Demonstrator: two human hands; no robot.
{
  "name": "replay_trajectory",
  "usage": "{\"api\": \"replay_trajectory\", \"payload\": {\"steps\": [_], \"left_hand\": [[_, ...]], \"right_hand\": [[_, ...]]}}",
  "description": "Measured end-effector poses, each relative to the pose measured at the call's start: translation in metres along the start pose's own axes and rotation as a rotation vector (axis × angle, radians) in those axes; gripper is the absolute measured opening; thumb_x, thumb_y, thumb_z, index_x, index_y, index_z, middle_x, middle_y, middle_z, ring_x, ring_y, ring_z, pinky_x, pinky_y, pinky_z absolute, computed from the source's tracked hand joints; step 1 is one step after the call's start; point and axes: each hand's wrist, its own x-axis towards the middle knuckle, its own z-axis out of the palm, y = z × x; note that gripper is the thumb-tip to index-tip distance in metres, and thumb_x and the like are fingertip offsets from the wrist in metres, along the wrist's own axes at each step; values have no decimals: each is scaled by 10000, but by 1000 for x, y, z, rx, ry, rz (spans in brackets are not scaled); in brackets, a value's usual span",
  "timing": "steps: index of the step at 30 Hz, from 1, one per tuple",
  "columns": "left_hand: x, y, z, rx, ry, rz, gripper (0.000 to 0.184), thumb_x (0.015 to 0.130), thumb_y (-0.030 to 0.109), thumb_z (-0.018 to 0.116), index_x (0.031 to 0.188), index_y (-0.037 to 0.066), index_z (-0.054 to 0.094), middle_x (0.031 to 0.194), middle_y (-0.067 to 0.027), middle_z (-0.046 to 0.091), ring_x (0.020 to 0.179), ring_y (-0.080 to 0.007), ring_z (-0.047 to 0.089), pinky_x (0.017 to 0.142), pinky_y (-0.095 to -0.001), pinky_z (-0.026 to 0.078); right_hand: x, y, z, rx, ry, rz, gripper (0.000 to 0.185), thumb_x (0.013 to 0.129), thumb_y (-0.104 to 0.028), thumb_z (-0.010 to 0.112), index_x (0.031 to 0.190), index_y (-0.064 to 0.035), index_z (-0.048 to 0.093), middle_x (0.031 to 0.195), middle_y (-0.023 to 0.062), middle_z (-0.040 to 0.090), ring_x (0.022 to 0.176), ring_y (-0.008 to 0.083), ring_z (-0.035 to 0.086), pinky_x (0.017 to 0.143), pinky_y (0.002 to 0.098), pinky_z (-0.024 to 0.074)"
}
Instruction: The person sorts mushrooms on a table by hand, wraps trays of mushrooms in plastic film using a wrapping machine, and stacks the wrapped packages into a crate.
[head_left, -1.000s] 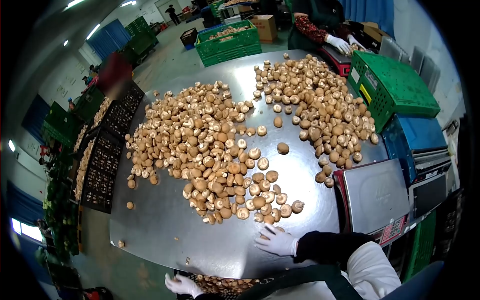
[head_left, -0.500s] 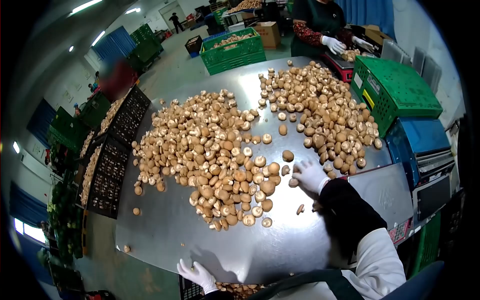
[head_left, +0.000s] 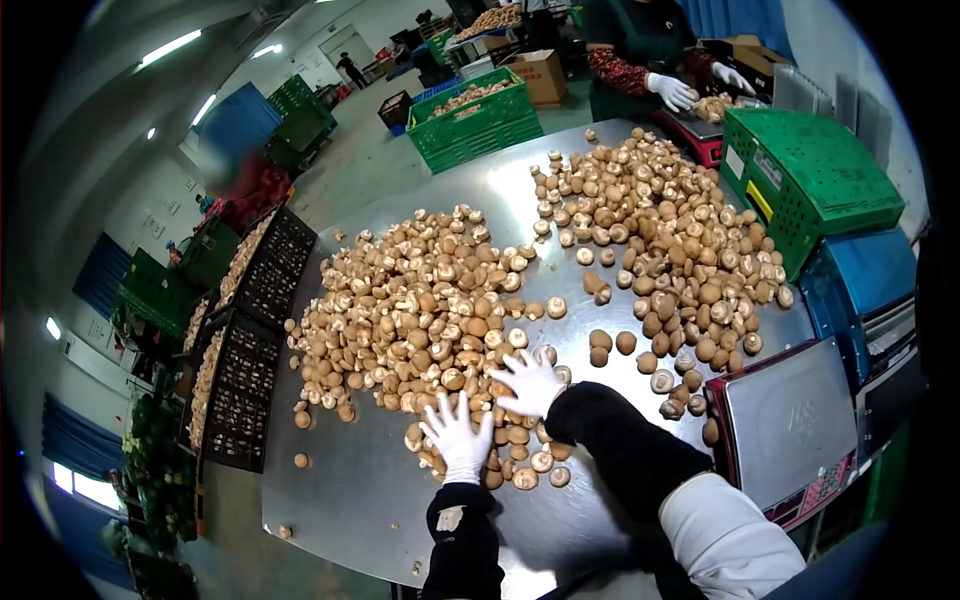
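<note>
Both of my white-gloved hands rest on the near part of the left mushroom heap (head_left: 400, 310). My left hand (head_left: 458, 438) is spread with fingers apart, palm down over the mushrooms. Just right of it and a little farther off, my right hand (head_left: 530, 384) also lies spread on mushrooms along the heap's right edge. Neither hand is closed round a mushroom; what lies beneath the palms is hidden. A second mushroom heap (head_left: 690, 240) covers the right side of the metal table (head_left: 340, 500), with several loose mushrooms between the heaps.
A scale (head_left: 790, 420) stands at the right, near a blue box (head_left: 860, 270) and a green crate (head_left: 810, 175). Black crates (head_left: 240, 390) of mushrooms line the left side. A co-worker's gloved hands (head_left: 672, 92) are at another scale behind. A green crate (head_left: 475, 130) stands beyond the table.
My left hand has come up from the table's near edge onto the heap. My right hand has moved left from the gap between the heaps. More mushrooms now lie by the right heap.
</note>
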Motion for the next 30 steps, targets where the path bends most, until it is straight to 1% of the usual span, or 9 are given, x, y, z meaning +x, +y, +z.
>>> {"api": "replay_trajectory", "payload": {"steps": [1, 3, 7, 14, 16, 18, 22, 28, 30], "left_hand": [[-3, 2, -2, -22, -146, -16, 680, 779, 524, 561, 1343, 172, 414, 1367, -149, 396, 1302, -435, 231, 1062, -605, 92], [-17, 0, -6, -65, -116, 23, 650, 770, 453, 609, 1324, 165, 430, 1330, -132, 438, 1278, -425, 274, 1062, -582, 123], [-61, -5, -15, -237, -45, 185, 487, 753, 308, 636, 1203, 150, 540, 1196, -128, 494, 1202, -368, 368, 1052, -553, 180], [-157, 31, -23, -475, -58, 149, 359, 747, 197, 659, 1102, 167, 621, 1270, -201, 418, 1215, -441, 338, 997, -518, 303], [-177, 36, -21, -526, -9, 178, 360, 748, 174, 654, 1106, 179, 624, 1241, -130, 467, 1185, -434, 378, 976, -554, 315], [-193, 40, -24, -549, -22, 171, 340, 748, 157, 647, 1088, 174, 631, 1201, -113, 503, 1165, -431, 405, 972, -564, 313], [-215, 47, -27, -581, 47, 98, 405, 749, 143, 631, 1150, 144, 578, 1186, -112, 515, 1157, -431, 416, 964, -576, 316], [-250, 46, -30, -512, -10, -41, 602, 694, 185, 687, 1237, 39, 469, 1273, -276, 377, 1171, -477, 371, 988, -553, 304], [-261, 44, -33, -609, -51, -145, 629, 687, 202, 700, 1236, 17, 455, 1256, -311, 367, 1157, -497, 368, 978, -555, 312]], "right_hand": [[-4, -3, 7, -15, -36, -10, 665, 821, -499, 498, 1386, -191, 331, 1416, 112, 349, 1329, 373, 226, 1034, 578, 196], [-19, 1, 23, 15, 30, -52, 743, 793, -526, 525, 1399, -164, 291, 1402, 123, 368, 1344, 397, 176, 1046, 592, 166], [-58, 23, 17, 175, 141, -165, 584, 745, -343, 614, 1251, -106, 445, 1150, 112, 523, 1123, 296, 458, 966, 424, 346], [-131, 37, -4, 17, 96, -415, 495, 698, -380, 623, 1097, -95, 559, 978, 120, 563, 915, 284, 527, 865, 391, 367], [-129, 27, -12, 55, 202, -451, 437, 708, -361, 642, 1043, -88, 570, 955, 119, 572, 909, 296, 531, 829, 389, 396], [-108, 12, -17, 336, 126, -334, 362, 762, -330, 593, 1025, -82, 583, 919, 111, 574, 878, 300, 545, 781, 393, 421], [-49, -18, 0, 158, 164, -252, 240, 797, -221, 551, 988, -86, 607, 859, 120, 598, 849, 297, 593, 751, 405, 471], [-19, -39, 28, -49, -39, -110, 303, 725, -115, 600, 1025, -90, 564, 1037, 117, 542, 906, 306, 586, 796, 415, 456], [-32, -37, 26, 77, 196, -139, 283, 719, -100, 595, 998, -82, 552, 983, 119, 552, 896, 297, 569, 783, 410, 448]]}}
